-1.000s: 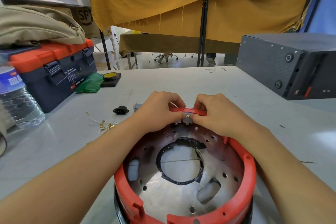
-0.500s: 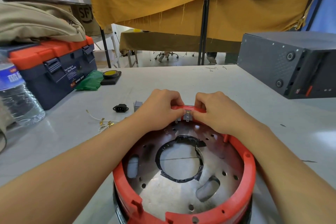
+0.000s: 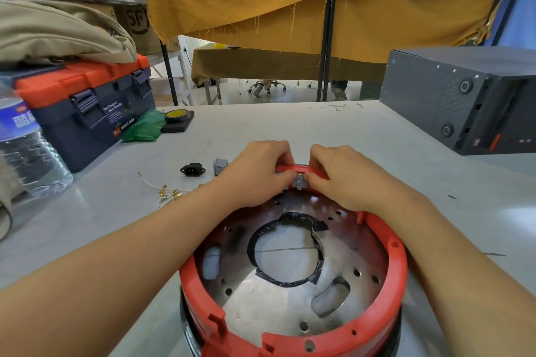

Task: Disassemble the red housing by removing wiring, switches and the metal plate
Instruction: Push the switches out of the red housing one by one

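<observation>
Both hands pinch a switch at the housing's far rim

The left hand (image 3: 258, 171) and right hand (image 3: 345, 175), fingers curled, pinch the small grey switch (image 3: 298, 182) set in the red housing (image 3: 388, 295), forearms reaching over its metal plate (image 3: 269, 301) on the table's near side.

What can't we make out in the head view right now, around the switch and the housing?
- Switch on the far rim: mostly covered by the left hand and right hand; whether it is still seated cannot be told.
- Red housing: near edge cut off by the bottom of the frame.
- Grey part beside the black socket: half hidden behind the left hand.
- Toolbox label: too small to read fully.
</observation>
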